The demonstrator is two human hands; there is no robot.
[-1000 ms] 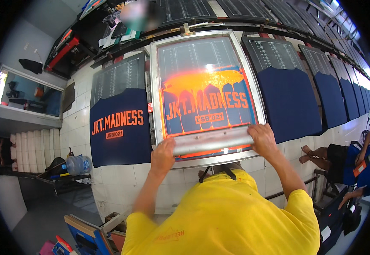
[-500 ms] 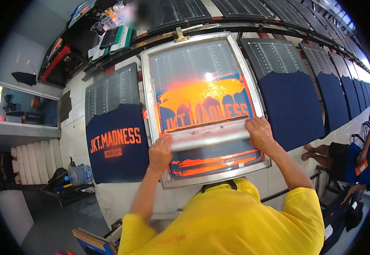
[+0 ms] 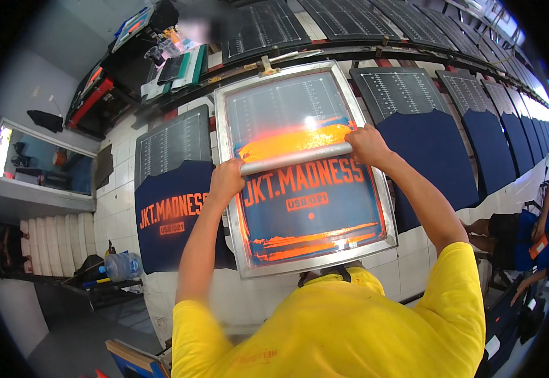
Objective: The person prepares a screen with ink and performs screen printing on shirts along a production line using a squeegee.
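Squeegee [image 3: 296, 158] travel is what has changed: a second ago the long pale bar was held near the lower edge of the metal-framed printing screen [image 3: 304, 167], and now it is gripped across the upper part, the left hand [image 3: 226, 181] closed on one end and the right hand [image 3: 367, 145] on the other. Thick, glossy orange ink [image 3: 293, 142] is banked above the blade, so a stroke away from the body has seemingly been made. Dark blue shirts [image 3: 172, 214] are laid flat along the white tiled counter [image 3: 118, 189].

blurred patch [image 3: 208, 25] on far shelf (unreadable), seated person [image 3: 526, 242] cut by edge
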